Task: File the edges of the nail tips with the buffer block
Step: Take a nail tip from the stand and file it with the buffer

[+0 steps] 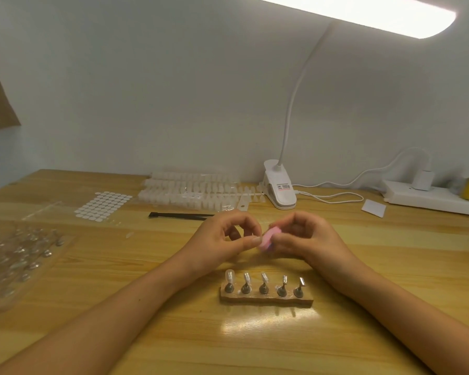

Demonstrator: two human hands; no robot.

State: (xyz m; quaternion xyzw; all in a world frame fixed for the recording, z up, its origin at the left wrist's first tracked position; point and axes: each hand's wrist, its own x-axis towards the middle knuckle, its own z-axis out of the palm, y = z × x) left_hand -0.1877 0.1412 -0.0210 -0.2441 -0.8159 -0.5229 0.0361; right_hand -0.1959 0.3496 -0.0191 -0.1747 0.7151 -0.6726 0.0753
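Note:
A pink buffer block (267,238) is held in the curled fingers of my right hand (301,239) above the wooden table. My left hand (228,238) sits just left of it, thumb and forefinger pinched together right at the block's edge; whatever they hold is too small and hidden to make out, likely a nail tip. In front of my hands stands a brown holder strip (266,299) with several small metal stands; the leftmost stand carries a clear nail tip (229,276).
Strips of clear nail tips (190,193) lie at the back by a white clip lamp (280,189). A black tool (179,215), a sheet of adhesive dots (103,205), a bag of clear pieces (19,253), a power strip (431,198) and a white card (373,208) surround the work area.

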